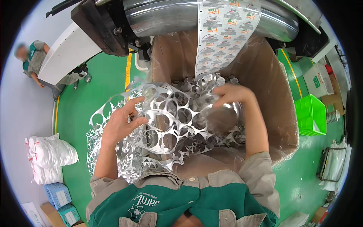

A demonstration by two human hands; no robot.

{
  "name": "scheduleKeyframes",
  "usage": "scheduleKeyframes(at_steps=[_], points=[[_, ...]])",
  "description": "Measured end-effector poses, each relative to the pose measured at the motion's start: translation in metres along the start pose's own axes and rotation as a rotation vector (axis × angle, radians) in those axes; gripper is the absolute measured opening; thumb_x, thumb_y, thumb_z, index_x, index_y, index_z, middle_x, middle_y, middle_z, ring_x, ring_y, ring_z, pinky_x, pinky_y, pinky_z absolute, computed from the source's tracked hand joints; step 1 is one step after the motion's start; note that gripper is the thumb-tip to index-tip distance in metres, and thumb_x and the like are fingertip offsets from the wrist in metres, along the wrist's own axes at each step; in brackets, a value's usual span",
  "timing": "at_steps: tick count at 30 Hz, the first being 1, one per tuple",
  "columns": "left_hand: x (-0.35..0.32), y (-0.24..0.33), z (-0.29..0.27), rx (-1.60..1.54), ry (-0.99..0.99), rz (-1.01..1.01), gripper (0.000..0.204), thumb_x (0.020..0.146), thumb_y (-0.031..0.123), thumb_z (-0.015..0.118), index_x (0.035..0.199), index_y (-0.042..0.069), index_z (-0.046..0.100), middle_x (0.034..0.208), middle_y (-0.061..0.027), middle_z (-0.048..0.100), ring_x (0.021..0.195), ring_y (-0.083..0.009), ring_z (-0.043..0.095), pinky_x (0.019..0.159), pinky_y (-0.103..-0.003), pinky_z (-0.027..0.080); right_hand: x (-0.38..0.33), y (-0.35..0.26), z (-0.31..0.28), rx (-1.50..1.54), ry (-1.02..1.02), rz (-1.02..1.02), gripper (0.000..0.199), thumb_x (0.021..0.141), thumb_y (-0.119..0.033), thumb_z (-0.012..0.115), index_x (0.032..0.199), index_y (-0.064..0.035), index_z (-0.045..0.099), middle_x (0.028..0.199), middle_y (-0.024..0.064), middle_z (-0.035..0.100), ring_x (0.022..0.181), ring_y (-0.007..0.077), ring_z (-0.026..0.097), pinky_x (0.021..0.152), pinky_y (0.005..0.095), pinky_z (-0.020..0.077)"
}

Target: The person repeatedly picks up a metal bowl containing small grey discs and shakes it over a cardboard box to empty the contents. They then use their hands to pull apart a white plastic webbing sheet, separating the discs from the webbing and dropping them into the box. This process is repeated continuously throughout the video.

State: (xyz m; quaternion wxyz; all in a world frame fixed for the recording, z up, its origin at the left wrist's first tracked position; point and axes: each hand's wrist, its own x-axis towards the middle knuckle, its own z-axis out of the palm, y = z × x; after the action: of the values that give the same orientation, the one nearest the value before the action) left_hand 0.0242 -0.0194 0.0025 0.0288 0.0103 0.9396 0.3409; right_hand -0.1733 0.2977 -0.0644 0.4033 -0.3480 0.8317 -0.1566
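Note:
A silvery web of foil scrap (162, 125), punched full of round holes, hangs over the near left side of a large bin lined with brown plastic (264, 83). Beside the web's left edge is my left hand (123, 120), thumb and fingers apart with nothing gripped between them. My right hand (234, 95) is smeared by motion. Its fingers lie over the far rim of a shiny round metal bowl (224, 117), also blurred, above the scrap. Small round foil pieces (211, 80) lie deeper in the bin.
Across the far side runs a metal roller (162, 17) with a printed foil strip (223, 41) hanging into the bin. A bright green crate (311, 115) stands right on the green floor. White sacks (51, 157) sit left. Another person (36, 62) is at far left.

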Motion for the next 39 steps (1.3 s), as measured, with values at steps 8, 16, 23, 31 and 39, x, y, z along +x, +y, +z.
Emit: scheduleKeyframes(at_steps=[8, 16, 23, 31, 39], points=[[-0.003, -0.054, 0.031, -0.243, -0.038, -0.057, 0.096, 0.056, 0.047, 0.078, 0.133, 0.008, 0.037, 0.071, -0.0031, 0.053, 0.057, -0.0114, 0.043, 0.055, -0.026, 0.039, 0.04, 0.147, 0.052, 1.856, 0.853, -0.545, 0.052, 0.085, -0.038, 0.054, 0.121, -0.0018, 0.043, 0.112, 0.0146, 0.055, 0.098, 0.0261, 0.056, 0.079, 0.0414, 0.0486], [0.002, 0.002, 0.01, 0.136, -0.055, 0.09, 0.056, 0.068, -0.007, 0.047, 0.121, 0.012, 0.052, 0.087, -0.0134, 0.061, 0.07, -0.0279, 0.058, 0.069, -0.032, 0.046, 0.06, 0.125, 0.109, -0.213, -0.011, 0.411, 0.057, 0.059, -0.038, 0.066, 0.102, -0.0007, 0.061, 0.106, 0.0202, 0.059, 0.097, 0.0309, 0.058, 0.08, 0.0373, 0.047], [-0.014, 0.021, -0.014, -0.095, 0.07, 0.291, 0.042, 0.07, -0.005, 0.045, 0.109, -0.001, 0.059, 0.094, -0.014, 0.06, 0.084, -0.0216, 0.056, 0.075, -0.028, 0.041, -0.034, 0.02, -0.022, 0.916, 0.592, -0.493, 0.044, 0.083, -0.019, 0.058, 0.121, -0.0016, 0.047, 0.105, 0.0076, 0.059, 0.096, 0.0153, 0.056, 0.08, 0.0275, 0.0466], [-0.015, 0.037, -0.019, -0.577, 0.575, 0.231, 0.046, 0.065, -0.009, 0.037, 0.103, 0.0, 0.061, 0.098, -0.009, 0.059, 0.084, -0.0147, 0.054, 0.076, -0.025, 0.043, 0.067, 0.082, 0.091, 0.365, 0.284, 0.03, 0.07, 0.075, -0.057, 0.058, 0.115, 0.0, 0.051, 0.116, 0.0162, 0.053, 0.107, 0.0263, 0.051, 0.083, 0.0402, 0.0433], [-0.001, 0.003, -0.017, -0.196, 0.162, 0.152, 0.055, 0.058, -0.016, 0.032, 0.103, 0.001, 0.059, 0.096, -0.0063, 0.055, 0.09, -0.0126, 0.05, 0.081, -0.021, 0.035, 0.046, 0.079, 0.068, -0.299, 0.264, 0.121, 0.046, 0.062, -0.034, 0.068, 0.091, 0.0018, 0.061, 0.086, 0.0182, 0.063, 0.083, 0.0332, 0.061, 0.071, 0.0399, 0.0485]])
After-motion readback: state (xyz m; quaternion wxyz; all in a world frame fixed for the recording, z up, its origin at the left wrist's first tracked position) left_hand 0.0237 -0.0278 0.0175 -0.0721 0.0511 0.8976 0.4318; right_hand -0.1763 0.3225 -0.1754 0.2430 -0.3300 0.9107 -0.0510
